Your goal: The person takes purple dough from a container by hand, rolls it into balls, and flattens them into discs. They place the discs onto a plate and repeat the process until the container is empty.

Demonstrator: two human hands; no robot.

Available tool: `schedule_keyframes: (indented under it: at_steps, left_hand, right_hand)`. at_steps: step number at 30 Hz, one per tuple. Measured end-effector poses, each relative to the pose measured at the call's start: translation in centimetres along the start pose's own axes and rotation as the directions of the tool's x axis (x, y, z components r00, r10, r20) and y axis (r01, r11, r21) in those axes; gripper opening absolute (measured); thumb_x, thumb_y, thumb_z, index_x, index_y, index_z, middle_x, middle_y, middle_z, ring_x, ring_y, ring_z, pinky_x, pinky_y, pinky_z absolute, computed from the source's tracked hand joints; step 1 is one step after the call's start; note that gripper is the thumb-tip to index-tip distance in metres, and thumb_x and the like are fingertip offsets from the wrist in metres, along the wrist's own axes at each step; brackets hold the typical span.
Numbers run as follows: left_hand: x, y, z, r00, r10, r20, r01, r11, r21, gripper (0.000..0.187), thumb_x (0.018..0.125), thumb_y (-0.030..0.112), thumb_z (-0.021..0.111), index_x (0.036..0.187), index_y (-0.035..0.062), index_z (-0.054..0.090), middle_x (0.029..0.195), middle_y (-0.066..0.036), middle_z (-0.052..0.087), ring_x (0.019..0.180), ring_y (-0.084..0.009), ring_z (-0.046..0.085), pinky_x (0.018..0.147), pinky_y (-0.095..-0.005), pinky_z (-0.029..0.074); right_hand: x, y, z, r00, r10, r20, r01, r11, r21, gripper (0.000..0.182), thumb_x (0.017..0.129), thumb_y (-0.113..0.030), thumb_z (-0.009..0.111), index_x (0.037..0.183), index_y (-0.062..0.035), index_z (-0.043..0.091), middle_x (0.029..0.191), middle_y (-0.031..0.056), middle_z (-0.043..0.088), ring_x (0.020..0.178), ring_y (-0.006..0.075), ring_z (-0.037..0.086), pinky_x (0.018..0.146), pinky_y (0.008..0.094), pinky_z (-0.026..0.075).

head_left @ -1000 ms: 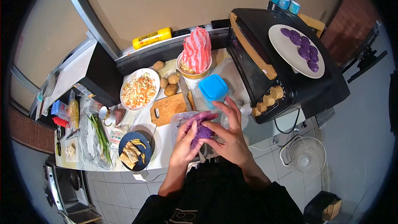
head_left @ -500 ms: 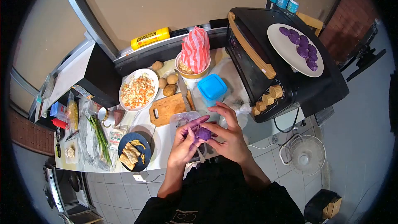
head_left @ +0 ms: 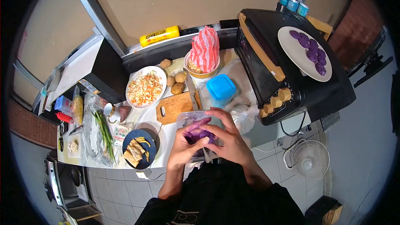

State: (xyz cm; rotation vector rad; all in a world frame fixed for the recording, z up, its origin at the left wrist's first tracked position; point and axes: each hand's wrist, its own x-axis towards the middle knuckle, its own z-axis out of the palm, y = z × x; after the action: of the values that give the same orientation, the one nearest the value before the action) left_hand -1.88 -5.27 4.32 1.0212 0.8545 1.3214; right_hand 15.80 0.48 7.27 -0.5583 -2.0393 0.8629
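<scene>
Between my two hands is a lump of purple dough, pressed by the fingers of both. My left hand is curled under and around it, its fingertips stained purple. My right hand closes on it from the other side, thumb and fingers against the lump. Right below them is a clear plastic tub with purple mash and a spoon handle, partly hidden by my hands. Several purple pieces lie on a white oval plate on top of the black oven.
Behind the tub are a wooden board with a knife, potatoes and a blue-lidded container. A bowl of chopped vegetables and a dark plate of fried pieces stand left. The black oven is at the right.
My fingers have closed more around the purple lump, with my left thumb now across it. The whole view has shifted slightly, so the table things appear further right.
</scene>
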Motion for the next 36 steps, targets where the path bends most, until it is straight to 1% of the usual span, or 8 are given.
schedule_keyframes:
  at_steps: [4, 10, 13, 19, 25, 28, 34, 36]
  left_hand:
    - [-0.1, 0.9, 0.2, 0.999, -0.042, -0.003, 0.042, 0.995, 0.089, 0.061, 0.092, 0.009, 0.076, 0.145, -0.0039, 0.048, 0.118, -0.009, 0.069, 0.105, -0.0133, 0.065, 0.095, -0.0306, 0.052]
    - [0.1, 1.4, 0.9, 0.998, 0.014, 0.059, -0.013, 1.000, -0.025, 0.070, 0.089, 0.007, 0.078, 0.149, -0.0029, 0.043, 0.115, -0.008, 0.069, 0.102, -0.0105, 0.063, 0.093, -0.0277, 0.050]
    - [0.3, 1.1, 0.2, 0.997, -0.070, 0.029, 0.066, 0.990, 0.124, 0.074, 0.089, 0.006, 0.077, 0.151, -0.0027, 0.039, 0.114, -0.009, 0.070, 0.103, -0.0113, 0.064, 0.094, -0.0278, 0.049]
    - [0.7, 1.5, 1.9, 0.997, 0.022, 0.079, -0.015, 0.996, -0.086, 0.083, 0.088, 0.003, 0.078, 0.155, -0.0014, 0.030, 0.107, -0.009, 0.072, 0.099, -0.0135, 0.067, 0.091, -0.0292, 0.051]
    - [1.3, 1.2, 1.7, 0.997, -0.037, 0.071, 0.034, 0.999, 0.041, 0.087, 0.085, -0.004, 0.078, 0.157, 0.0009, 0.028, 0.104, -0.009, 0.073, 0.098, -0.0133, 0.068, 0.089, -0.0276, 0.053]
    - [1.3, 2.0, 1.9, 0.990, -0.055, 0.130, 0.038, 0.990, 0.135, 0.091, 0.084, -0.004, 0.079, 0.158, 0.0019, 0.024, 0.102, -0.009, 0.072, 0.097, -0.0135, 0.069, 0.087, -0.0273, 0.054]
    - [1.3, 1.4, 2.4, 0.992, -0.025, 0.126, 0.023, 1.000, 0.017, 0.102, 0.082, -0.007, 0.080, 0.160, 0.0055, 0.016, 0.100, -0.009, 0.072, 0.093, -0.0133, 0.069, 0.084, -0.0269, 0.054]
    - [1.2, 1.5, 2.3, 0.991, -0.032, 0.131, 0.024, 0.998, 0.064, 0.104, 0.080, -0.008, 0.081, 0.160, 0.0060, 0.016, 0.099, -0.010, 0.071, 0.093, -0.0129, 0.069, 0.083, -0.0273, 0.054]
  right_hand:
    - [-0.2, 0.5, -0.4, 0.995, -0.048, 0.083, 0.048, 0.999, 0.005, 0.052, 0.069, 0.000, 0.081, 0.118, -0.0060, 0.065, 0.141, 0.0150, 0.046, 0.137, 0.0383, 0.042, 0.112, 0.0491, 0.039]
    - [-0.6, 0.4, -0.4, 0.999, -0.018, 0.036, 0.020, 0.999, -0.037, 0.051, 0.070, 0.000, 0.080, 0.119, -0.0065, 0.065, 0.140, 0.0146, 0.046, 0.137, 0.0386, 0.043, 0.113, 0.0488, 0.040]
    - [-0.5, 0.0, -0.5, 0.999, 0.013, 0.043, -0.014, 1.000, 0.016, 0.051, 0.069, 0.000, 0.080, 0.118, -0.0067, 0.066, 0.141, 0.0142, 0.046, 0.137, 0.0383, 0.043, 0.113, 0.0486, 0.040]
    - [-0.7, 0.6, -0.9, 0.998, -0.055, 0.019, 0.056, 0.996, -0.073, 0.050, 0.069, -0.001, 0.081, 0.116, -0.0065, 0.066, 0.141, 0.0142, 0.047, 0.136, 0.0381, 0.043, 0.112, 0.0487, 0.039]
    - [-0.8, 0.2, -1.3, 1.000, -0.005, 0.013, 0.005, 1.000, -0.012, 0.050, 0.070, -0.001, 0.080, 0.117, -0.0086, 0.067, 0.140, 0.0126, 0.047, 0.138, 0.0380, 0.041, 0.113, 0.0489, 0.038]
    - [-0.7, 0.4, -2.0, 0.992, -0.043, 0.115, 0.044, 0.999, -0.004, 0.051, 0.069, -0.002, 0.080, 0.118, -0.0097, 0.068, 0.139, 0.0124, 0.047, 0.139, 0.0378, 0.039, 0.114, 0.0498, 0.037]
    - [-0.9, 1.0, -1.0, 0.997, -0.072, 0.019, 0.073, 0.997, -0.022, 0.045, 0.065, -0.003, 0.081, 0.109, -0.0071, 0.072, 0.135, 0.0116, 0.051, 0.139, 0.0378, 0.041, 0.113, 0.0513, 0.036]
    - [-1.1, 1.1, -0.9, 0.996, -0.066, 0.053, 0.067, 0.998, -0.011, 0.050, 0.068, -0.001, 0.078, 0.117, -0.0095, 0.069, 0.138, 0.0115, 0.048, 0.142, 0.0386, 0.036, 0.115, 0.0517, 0.034]
